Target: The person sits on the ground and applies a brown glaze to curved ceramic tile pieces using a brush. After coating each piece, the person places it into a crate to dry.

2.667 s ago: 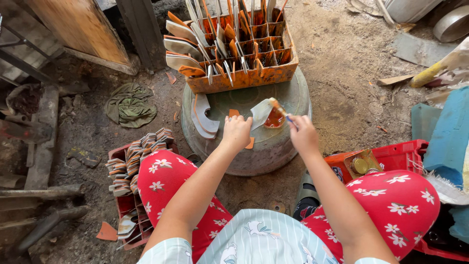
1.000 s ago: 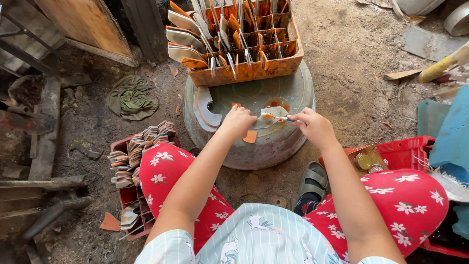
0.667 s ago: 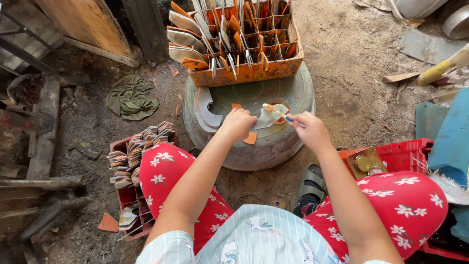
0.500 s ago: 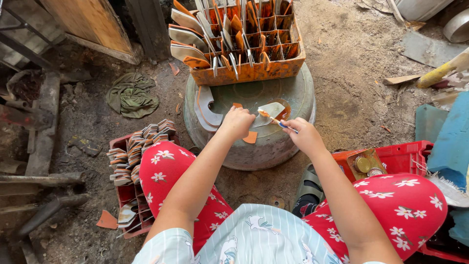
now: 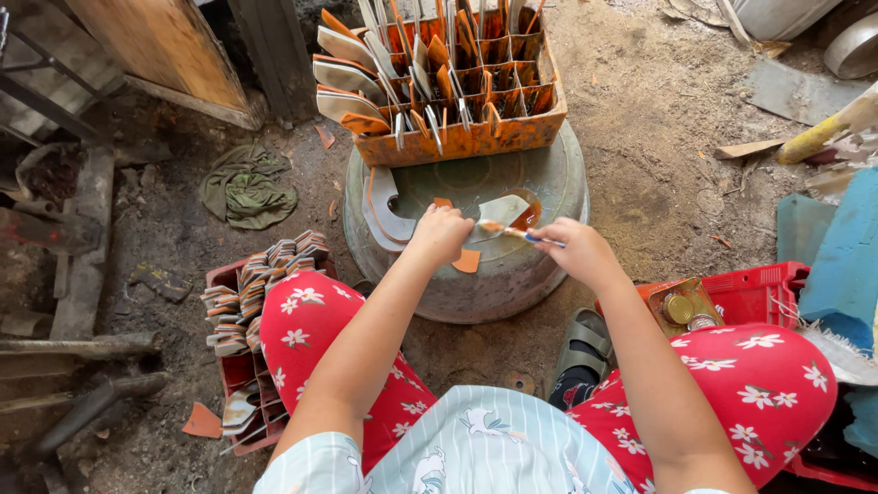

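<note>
My left hand (image 5: 439,234) grips a flat pale metal piece (image 5: 503,211) over an upturned round metal basin (image 5: 549,183). My right hand (image 5: 574,252) holds a small brush (image 5: 521,235) with a blue handle, its orange-tipped bristles touching the piece. A small orange pot (image 5: 528,215) shows just behind the piece. An orange divided crate (image 5: 457,137) at the basin's far side holds several coated pieces standing on edge. A curved pale piece (image 5: 382,212) and an orange scrap (image 5: 467,262) lie on the basin.
A red crate (image 5: 240,366) by my left knee holds stacked uncoated pieces. Another red crate (image 5: 759,288) at the right holds tins. A green rag (image 5: 242,187) lies on the dirt floor. Planks and scrap metal crowd the left; blue foam (image 5: 846,265) sits far right.
The pale piece was held up higher over the basin earlier; now it sits lower and the brush strokes across it. Both hands have shifted slightly along the basin's near side.
</note>
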